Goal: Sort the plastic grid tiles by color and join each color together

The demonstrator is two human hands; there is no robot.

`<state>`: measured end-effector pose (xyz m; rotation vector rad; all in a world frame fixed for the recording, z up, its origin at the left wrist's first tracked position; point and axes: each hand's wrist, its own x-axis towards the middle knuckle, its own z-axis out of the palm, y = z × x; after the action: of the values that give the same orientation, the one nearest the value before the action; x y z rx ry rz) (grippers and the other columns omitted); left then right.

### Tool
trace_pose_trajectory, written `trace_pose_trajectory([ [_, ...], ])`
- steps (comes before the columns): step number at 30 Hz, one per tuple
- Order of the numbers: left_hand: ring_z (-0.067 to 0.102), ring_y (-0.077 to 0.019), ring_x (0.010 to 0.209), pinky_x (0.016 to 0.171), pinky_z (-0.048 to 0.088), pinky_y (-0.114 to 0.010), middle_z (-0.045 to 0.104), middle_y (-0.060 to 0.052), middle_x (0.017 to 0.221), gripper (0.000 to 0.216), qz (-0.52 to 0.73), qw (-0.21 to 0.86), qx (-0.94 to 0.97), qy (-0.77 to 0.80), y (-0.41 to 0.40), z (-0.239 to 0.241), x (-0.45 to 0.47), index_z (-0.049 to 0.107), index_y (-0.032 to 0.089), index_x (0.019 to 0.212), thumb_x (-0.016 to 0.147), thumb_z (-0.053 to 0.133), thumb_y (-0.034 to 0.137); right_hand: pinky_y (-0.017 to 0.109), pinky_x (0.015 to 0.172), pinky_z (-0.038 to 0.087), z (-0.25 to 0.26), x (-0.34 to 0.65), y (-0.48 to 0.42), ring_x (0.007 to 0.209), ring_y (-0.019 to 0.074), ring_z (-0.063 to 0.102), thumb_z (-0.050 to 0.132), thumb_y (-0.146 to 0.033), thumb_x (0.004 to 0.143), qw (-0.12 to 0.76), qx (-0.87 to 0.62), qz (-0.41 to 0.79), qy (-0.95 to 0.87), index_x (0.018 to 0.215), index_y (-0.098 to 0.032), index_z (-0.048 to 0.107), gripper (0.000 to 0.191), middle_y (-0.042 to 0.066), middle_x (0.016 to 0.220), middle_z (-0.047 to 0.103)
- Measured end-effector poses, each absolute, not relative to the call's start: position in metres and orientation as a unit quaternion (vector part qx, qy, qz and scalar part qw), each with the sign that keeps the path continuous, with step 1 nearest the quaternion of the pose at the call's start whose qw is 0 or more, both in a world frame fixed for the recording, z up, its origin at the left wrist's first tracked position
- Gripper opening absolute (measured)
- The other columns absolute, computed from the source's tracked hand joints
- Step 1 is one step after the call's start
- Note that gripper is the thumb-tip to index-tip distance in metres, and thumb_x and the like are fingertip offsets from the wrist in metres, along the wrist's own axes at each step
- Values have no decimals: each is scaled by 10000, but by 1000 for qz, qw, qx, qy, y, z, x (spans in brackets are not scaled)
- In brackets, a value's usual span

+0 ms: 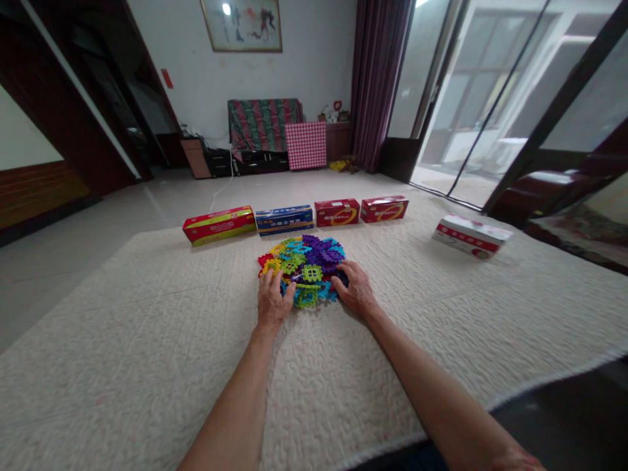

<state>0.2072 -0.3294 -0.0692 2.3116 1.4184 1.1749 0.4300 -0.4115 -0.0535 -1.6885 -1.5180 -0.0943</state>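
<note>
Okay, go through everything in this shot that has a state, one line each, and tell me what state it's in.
left hand: on the pile's near edge, fingers bent, grip unclear.
right hand: open, spread on the pile.
block pile: loose, heaped on the quilt.
row of four boxes: closed, lying flat.
white-and-red box: closed, lying apart, askew.
curtain: drawn aside.

This is a home, a living room by the look of it. A sofa draped in patterned cloth stands against the far wall, with a framed painting above it. To its right hang a purple curtain and tall glass sliding doors. In front of it lie pale floor tiles and a cream quilted mat.
</note>
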Motion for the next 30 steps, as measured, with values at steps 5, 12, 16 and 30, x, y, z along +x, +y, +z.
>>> trace_pose_trajectory([
  [5, 378, -333, 1360, 1148, 299, -521, 477, -170, 1407, 500, 397, 91, 782, 472, -328, -70, 206, 585, 146, 1247, 867, 499, 459, 480, 1013, 398, -52, 431, -412, 1199, 279, 519, 552, -383, 867, 407, -677, -40, -611, 1106, -221, 637, 301, 115, 1256, 591],
  [12, 364, -334, 1372, 1157, 296, -503, 455, -176, 1419, 505, 392, 95, 781, 476, -330, -70, 207, 580, 139, 1256, 861, 529, 449, 477, 1028, 402, -49, 428, -412, 1198, 285, 515, 551, -361, 863, 394, -662, -42, -636, 1100, -185, 634, 306, 140, 1242, 592],
  [16, 391, -335, 1349, 1147, 316, -502, 466, -200, 1399, 481, 398, 82, 788, 462, -332, -70, 208, 592, 104, 1235, 879, 518, 419, 484, 1056, 390, -52, 426, -414, 1224, 282, 498, 548, -322, 875, 386, -650, -48, -652, 1113, -182, 626, 288, 138, 1271, 580],
  [30, 408, -303, 1357, 1141, 341, -516, 468, -155, 1430, 432, 376, 53, 802, 461, -337, -73, 202, 580, 157, 1266, 915, 484, 390, 557, 1062, 384, -52, 418, -424, 1321, 331, 401, 510, -253, 902, 364, -623, -18, -692, 1183, -185, 587, 299, 130, 1369, 518],
])
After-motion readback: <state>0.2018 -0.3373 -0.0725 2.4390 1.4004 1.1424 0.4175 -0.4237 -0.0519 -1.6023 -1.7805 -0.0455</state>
